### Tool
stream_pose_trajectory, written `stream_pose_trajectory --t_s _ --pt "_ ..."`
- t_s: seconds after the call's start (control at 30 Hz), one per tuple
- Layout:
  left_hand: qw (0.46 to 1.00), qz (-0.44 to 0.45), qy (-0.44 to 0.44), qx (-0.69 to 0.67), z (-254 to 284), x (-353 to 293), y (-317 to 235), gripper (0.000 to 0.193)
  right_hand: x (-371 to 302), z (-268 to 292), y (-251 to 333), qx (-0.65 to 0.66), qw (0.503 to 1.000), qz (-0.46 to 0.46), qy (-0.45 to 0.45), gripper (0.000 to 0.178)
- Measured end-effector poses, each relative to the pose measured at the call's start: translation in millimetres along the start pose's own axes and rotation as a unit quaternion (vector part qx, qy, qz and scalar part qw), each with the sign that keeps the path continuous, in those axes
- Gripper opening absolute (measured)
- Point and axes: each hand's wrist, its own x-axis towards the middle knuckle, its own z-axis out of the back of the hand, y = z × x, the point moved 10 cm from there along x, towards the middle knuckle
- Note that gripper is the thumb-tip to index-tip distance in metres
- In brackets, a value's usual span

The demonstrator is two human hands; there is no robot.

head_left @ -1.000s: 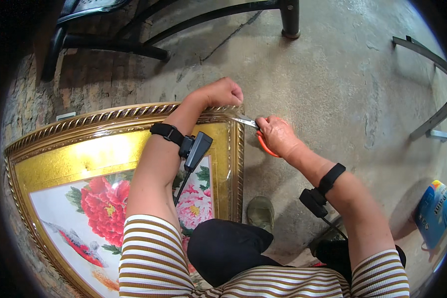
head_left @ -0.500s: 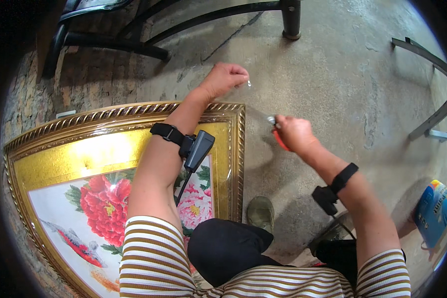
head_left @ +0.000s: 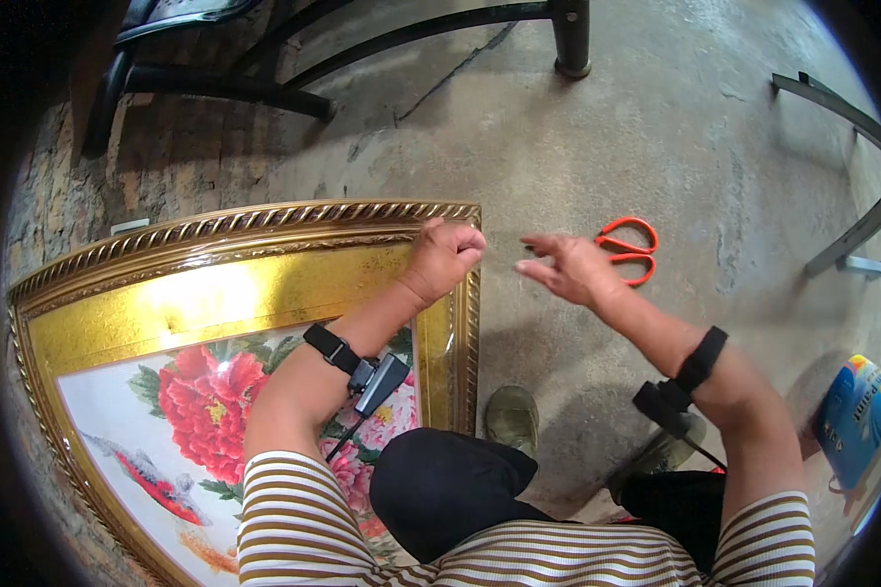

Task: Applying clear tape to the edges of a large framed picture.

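My left hand [head_left: 447, 256] is closed over the top right corner of a gold ornate picture frame [head_left: 467, 323]. Its fingers are curled together, and whatever they hold is hidden. Within the frame a picture shows a red peony [head_left: 201, 409], pink blooms and a red-and-white fish. To the right of the corner, my right hand [head_left: 573, 268] is over the concrete floor, fingers stretched toward the left hand and apart, with nothing seen in them. Scissors with orange-red handles [head_left: 636, 256] lie on the floor just beyond the right hand, which hides their blades.
Black metal furniture legs [head_left: 401, 39] stand at the far side. Another dark metal leg frame [head_left: 857, 230] is at the right. A blue package [head_left: 859, 416] lies at the lower right. My shoe [head_left: 513, 419] is beside the frame's right edge.
My right hand has let go of the scissors, which now lie on the floor. My left hand has come nearer, down to the frame's corner; the small shiny piece at its fingertips no longer shows.
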Motion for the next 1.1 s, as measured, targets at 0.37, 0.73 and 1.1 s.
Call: stream_pose_trajectory --t_s 0.37,0.73,1.1 --pt "0.930 -0.125 0.038 0.342 -16.3 -24.7 -30.7 0.030 1.1 -33.4 -32.3 0.161 0.981 -0.103 -0.034 0.024" --pt "0.763 -0.138 0.152 0.613 -55.4 -31.3 18.5 0.058 -19.1 -23.1 -30.9 -0.022 0.998 -0.062 0.021 0.023" --pt "0.942 -0.083 0.090 0.312 -10.6 -10.7 2.8 0.031 -18.9 -15.9 -17.9 -0.069 0.997 0.029 0.018 0.015"
